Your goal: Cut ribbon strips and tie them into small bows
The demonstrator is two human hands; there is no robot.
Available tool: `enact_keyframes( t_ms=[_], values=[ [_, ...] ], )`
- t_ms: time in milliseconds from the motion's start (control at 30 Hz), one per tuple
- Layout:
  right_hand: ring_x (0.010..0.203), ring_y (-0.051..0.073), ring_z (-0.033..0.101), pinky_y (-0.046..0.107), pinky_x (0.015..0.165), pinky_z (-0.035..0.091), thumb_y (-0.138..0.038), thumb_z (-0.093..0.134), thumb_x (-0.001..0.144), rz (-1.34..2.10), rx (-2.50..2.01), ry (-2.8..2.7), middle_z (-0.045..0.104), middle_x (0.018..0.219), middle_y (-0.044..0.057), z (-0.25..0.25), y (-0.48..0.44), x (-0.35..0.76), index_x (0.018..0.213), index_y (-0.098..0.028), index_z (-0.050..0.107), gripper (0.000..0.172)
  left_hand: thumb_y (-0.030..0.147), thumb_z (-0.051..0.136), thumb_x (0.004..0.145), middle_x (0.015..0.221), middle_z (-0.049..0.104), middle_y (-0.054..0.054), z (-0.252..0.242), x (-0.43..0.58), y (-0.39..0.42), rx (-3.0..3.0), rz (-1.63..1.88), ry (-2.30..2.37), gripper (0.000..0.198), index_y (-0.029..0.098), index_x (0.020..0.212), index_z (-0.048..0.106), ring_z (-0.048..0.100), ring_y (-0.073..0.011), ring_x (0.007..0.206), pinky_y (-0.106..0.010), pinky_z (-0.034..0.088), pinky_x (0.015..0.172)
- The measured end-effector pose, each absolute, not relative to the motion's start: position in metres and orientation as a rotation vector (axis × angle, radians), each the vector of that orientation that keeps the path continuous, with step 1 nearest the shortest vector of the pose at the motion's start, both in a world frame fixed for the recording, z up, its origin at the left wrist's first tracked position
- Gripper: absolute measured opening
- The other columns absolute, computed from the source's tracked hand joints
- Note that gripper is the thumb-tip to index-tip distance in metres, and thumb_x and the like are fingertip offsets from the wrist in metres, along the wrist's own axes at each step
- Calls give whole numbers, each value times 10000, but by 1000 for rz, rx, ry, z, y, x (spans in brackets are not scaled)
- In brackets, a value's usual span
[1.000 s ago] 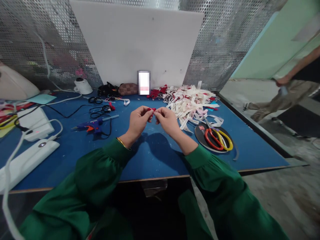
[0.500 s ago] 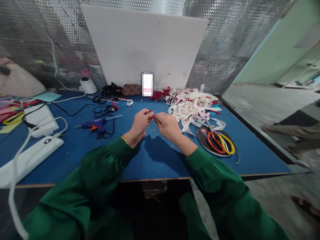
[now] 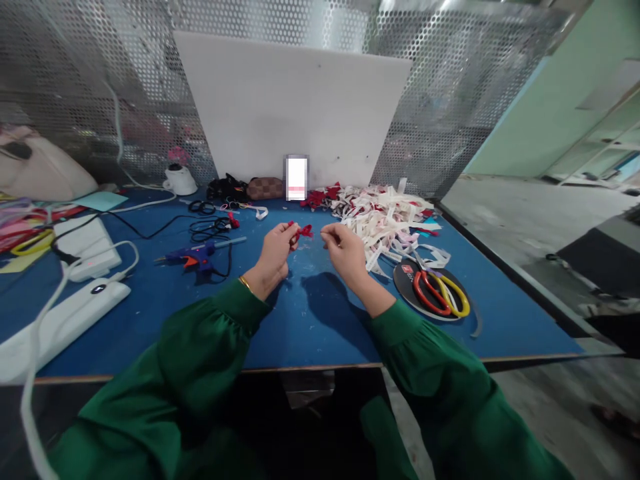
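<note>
Between the thumb and fingers of my left hand (image 3: pixel 273 257) is a small red ribbon bow (image 3: pixel 304 231), its loops sticking out to the right. My right hand (image 3: pixel 347 257) is a short way right of the bow, apart from it. Its thumb and forefinger are pinched together; whether anything tiny is between them I cannot make out. Both hands are above the blue table (image 3: pixel 320 333). Behind my right hand lies a heap of white and red ribbon pieces (image 3: pixel 380 213).
Scissors with red and yellow handles (image 3: pixel 435 293) rest on a round black disc (image 3: pixel 405 273) at right. A blue glue gun (image 3: pixel 197 257) lies left, near a white power strip (image 3: pixel 65 327) and cables. A lit phone (image 3: pixel 297 177) stands against the white board (image 3: pixel 300 100).
My right hand has moved away to the right from the red bow and my left hand. The bow stays in my left fingers and now shows more fully. The view has tilted slightly.
</note>
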State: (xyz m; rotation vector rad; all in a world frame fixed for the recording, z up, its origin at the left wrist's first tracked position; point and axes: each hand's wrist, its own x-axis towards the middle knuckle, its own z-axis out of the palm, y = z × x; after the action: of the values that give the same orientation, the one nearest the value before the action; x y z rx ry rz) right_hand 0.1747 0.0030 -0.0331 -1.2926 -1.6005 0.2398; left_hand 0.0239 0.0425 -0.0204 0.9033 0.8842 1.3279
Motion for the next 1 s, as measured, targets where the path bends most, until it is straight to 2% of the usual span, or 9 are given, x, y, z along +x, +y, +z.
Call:
enact_keyframes(
  t_ms=[233,367,600,800,1000],
  values=[
    [856,193,615,300,798,450,-216,578,905,70,-1244,-1828,659,930,50,-30,-2,173,967,-226,670,111,194,724,766,560,432,55,-22,29,35,789,1217,850,224,150,664,529,378,-42,492,-158,315,465],
    [862,194,619,301,789,447,-265,564,943,46,-1251,-1838,666,933,54,-30,-5,170,935,-230,685,127,200,750,735,574,436,53,-25,31,31,812,1156,812,253,152,650,516,377,-38,496,-156,307,460],
    [806,185,592,295,734,430,-292,576,931,123,-1271,-1799,645,881,42,-28,-1,174,876,-227,666,124,279,810,672,588,452,54,-29,31,32,872,1162,811,319,158,654,516,392,-42,504,-168,306,471],
    [670,159,516,283,632,382,-310,636,878,240,-1282,-1672,560,720,-2,-26,0,172,741,-220,567,178,296,752,717,545,473,48,-31,33,31,1076,1206,894,280,163,630,521,368,-54,485,-194,274,473],
    [749,165,579,285,691,430,-261,563,903,246,-1193,-1759,653,882,33,-27,-4,169,770,-235,507,148,284,733,730,523,447,57,-30,34,30,1095,1170,913,267,170,633,513,350,-58,469,-207,239,468]
  ],
)
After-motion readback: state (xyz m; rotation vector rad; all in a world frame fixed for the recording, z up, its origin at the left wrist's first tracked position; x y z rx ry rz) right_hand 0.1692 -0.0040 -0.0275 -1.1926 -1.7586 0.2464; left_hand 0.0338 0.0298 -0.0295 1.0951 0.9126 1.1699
